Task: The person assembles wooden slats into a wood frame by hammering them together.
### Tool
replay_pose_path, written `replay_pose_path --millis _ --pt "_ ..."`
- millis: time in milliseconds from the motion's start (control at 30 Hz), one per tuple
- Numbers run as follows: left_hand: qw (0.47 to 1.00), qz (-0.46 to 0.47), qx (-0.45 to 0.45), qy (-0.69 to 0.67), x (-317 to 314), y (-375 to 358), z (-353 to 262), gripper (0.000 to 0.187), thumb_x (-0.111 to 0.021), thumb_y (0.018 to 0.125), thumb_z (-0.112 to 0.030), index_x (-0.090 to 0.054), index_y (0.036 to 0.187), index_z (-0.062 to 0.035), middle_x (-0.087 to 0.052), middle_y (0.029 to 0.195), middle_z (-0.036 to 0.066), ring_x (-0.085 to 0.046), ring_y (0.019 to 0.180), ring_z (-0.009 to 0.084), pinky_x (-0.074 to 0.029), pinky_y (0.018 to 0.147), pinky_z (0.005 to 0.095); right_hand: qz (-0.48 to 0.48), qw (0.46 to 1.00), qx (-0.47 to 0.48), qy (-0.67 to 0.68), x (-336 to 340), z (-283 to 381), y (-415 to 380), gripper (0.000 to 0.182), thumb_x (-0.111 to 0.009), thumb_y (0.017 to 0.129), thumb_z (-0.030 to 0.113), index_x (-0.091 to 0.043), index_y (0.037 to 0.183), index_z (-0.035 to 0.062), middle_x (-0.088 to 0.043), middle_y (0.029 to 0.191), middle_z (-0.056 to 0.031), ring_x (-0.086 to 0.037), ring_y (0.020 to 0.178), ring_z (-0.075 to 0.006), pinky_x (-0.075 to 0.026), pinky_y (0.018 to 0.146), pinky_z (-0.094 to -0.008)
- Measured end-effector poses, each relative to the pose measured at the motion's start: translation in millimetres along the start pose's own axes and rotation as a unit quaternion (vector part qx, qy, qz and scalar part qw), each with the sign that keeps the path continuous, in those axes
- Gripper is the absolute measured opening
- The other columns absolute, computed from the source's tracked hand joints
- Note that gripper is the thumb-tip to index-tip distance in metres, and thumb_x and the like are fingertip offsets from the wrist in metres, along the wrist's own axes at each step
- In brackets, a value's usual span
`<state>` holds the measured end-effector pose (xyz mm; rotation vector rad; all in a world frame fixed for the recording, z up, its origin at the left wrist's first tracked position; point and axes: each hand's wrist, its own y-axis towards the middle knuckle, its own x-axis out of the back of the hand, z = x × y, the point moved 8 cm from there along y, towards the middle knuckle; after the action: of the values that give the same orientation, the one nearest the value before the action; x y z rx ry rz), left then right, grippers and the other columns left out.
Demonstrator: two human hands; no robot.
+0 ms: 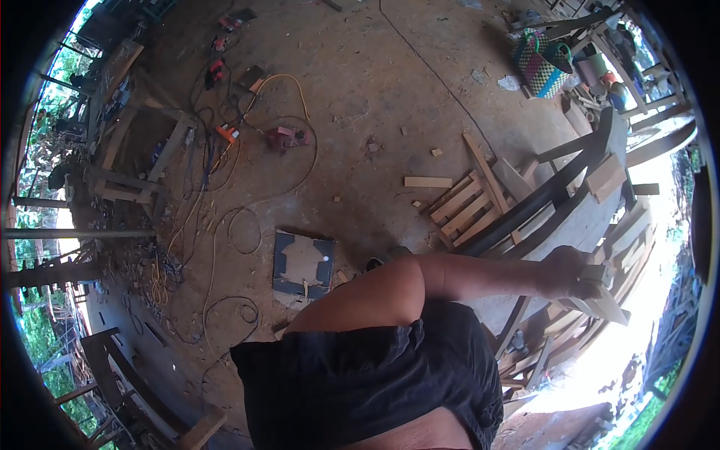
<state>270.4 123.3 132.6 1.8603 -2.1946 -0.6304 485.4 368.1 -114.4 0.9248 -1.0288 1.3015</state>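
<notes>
My left arm reaches from a black sleeve across to the right. At its end my left hand (pixel 564 271) is closed, its fingers curled around a pale piece of wood (pixel 609 306). The fingertips are partly hidden behind the hand and washed out by bright light. Just beyond the hand, a long curved wooden piece (pixel 596 206) runs away from me, with a short pale block (pixel 606 178) lying on it. Slatted wood pieces (pixel 466 206) stand on the floor left of it. My right hand does not show.
On the dirt floor lie a red power tool (pixel 286 138), an orange item (pixel 227 133) and tangled cords (pixel 161 277). A dark-edged box (pixel 304 262) sits left of centre. A woven bag (pixel 543 69) stands at upper right. Wooden frames (pixel 127 150) line the left side.
</notes>
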Motion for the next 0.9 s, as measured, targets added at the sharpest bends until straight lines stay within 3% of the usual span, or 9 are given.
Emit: replay_pose_path --millis 233,333,433,467,500,567,600,733,900 --pt "0.998 0.027 -0.002 0.058 0.8 2.0 -0.2 0.057 -0.058 0.076 -0.060 -0.059 0.074 -0.0026 -0.061 0.071 0.013 -0.062 0.062 0.0263 -0.047 0.055 0.0360 -0.027 0.998 -0.054 -0.004 14.3 -4.7 -23.2 0.078 -0.073 0.062 0.022 -0.043 0.132 0.0025 -0.052 0.123 -0.0175 -0.044 0.116 -0.0342 -0.030 0.101 -0.0435" --pt "0.999 0.036 0.026 0.014 -2.5 3.2 7.3 0.061 -0.058 0.078 -0.060 -0.061 0.087 0.0003 -0.063 0.070 0.010 -0.064 0.066 0.0205 -0.049 0.056 0.0342 -0.056 0.991 -0.118 -0.007 25.3 -13.7 -59.8 0.078 -0.073 0.062 0.022 -0.043 0.131 0.0024 -0.052 0.123 -0.0175 -0.045 0.116 -0.0340 -0.030 0.101 -0.0435" --pt "1.000 -0.004 -0.026 -0.004 -1.4 2.3 5.1 0.058 -0.057 0.082 -0.057 -0.061 0.091 -0.0001 -0.063 0.067 0.007 -0.062 0.067 0.0150 -0.048 0.055 0.0316 -0.087 0.972 -0.215 0.020 38.3 -18.1 -110.8 0.078 -0.073 0.061 0.021 -0.043 0.131 0.0016 -0.051 0.124 -0.0173 -0.045 0.116 -0.0347 -0.030 0.101 -0.0435" --pt "0.998 0.044 0.036 -0.004 -6.1 0.6 6.8 0.055 -0.059 0.082 -0.051 -0.060 0.098 0.0007 -0.064 0.073 0.012 -0.065 0.071 0.0222 -0.050 0.061 0.0348 -0.089 0.963 -0.238 0.092 38.2 -18.8 -111.8 0.078 -0.073 0.061 0.020 -0.044 0.130 0.0024 -0.049 0.127 -0.0169 -0.040 0.120 -0.0370 -0.030 0.102 -0.0442" --pt "0.999 0.018 -0.024 -0.034 -7.2 0.3 9.9 0.055 -0.057 0.084 -0.053 -0.061 0.096 0.0006 -0.065 0.070 0.010 -0.064 0.068 0.0192 -0.048 0.060 0.0338 -0.070 0.968 -0.240 0.006 41.4 -15.2 -112.0 0.076 -0.073 0.061 0.020 -0.044 0.130 0.0038 -0.047 0.129 -0.0166 -0.033 0.123 -0.0396 -0.031 0.102 -0.0447" --pt "0.997 -0.002 -0.005 0.082 -5.0 1.0 8.1 0.057 -0.055 0.084 -0.055 -0.062 0.084 0.0012 -0.062 0.064 0.012 -0.061 0.062 0.0200 -0.045 0.057 0.0344 -0.080 0.959 -0.269 0.035 40.7 -18.7 -116.0 0.077 -0.072 0.061 0.020 -0.043 0.132 0.0070 -0.046 0.130 -0.0153 -0.031 0.124 -0.0404 -0.030 0.104 -0.0449" --pt "0.992 -0.033 -0.063 0.108 -1.6 1.2 9.9 0.058 -0.053 0.085 -0.056 -0.061 0.082 0.0016 -0.060 0.063 0.012 -0.059 0.060 0.0190 -0.044 0.056 0.0349 -0.079 0.957 -0.277 0.037 43.3 -16.7 -115.9 0.078 -0.072 0.061 0.020 -0.042 0.132 0.0078 -0.046 0.130 -0.0147 -0.031 0.124 -0.0409 -0.029 0.105 -0.0448" --pt "0.996 -0.052 -0.041 0.066 -1.8 0.9 24.1 0.060 -0.048 0.088 -0.056 -0.055 0.082 0.0038 -0.058 0.069 0.007 -0.053 0.066 0.0142 -0.043 0.061 0.0325 -0.086 0.948 -0.305 0.039 53.0 -14.3 -117.6 0.077 -0.071 0.062 0.022 -0.043 0.132 0.0076 -0.046 0.129 -0.0138 -0.031 0.123 -0.0420 -0.030 0.104 -0.0443" --pt "0.997 -0.053 -0.031 0.047 4.8 -0.2 37.5 0.065 -0.046 0.087 -0.059 -0.054 0.073 0.0042 -0.057 0.069 0.008 -0.052 0.065 0.0161 -0.044 0.062 0.0357 -0.095 0.945 -0.303 0.075 58.3 -13.8 -117.8 0.079 -0.074 0.060 0.027 -0.044 0.130 0.0068 -0.047 0.130 -0.0129 -0.032 0.123 -0.0414 -0.030 0.104 -0.0450"
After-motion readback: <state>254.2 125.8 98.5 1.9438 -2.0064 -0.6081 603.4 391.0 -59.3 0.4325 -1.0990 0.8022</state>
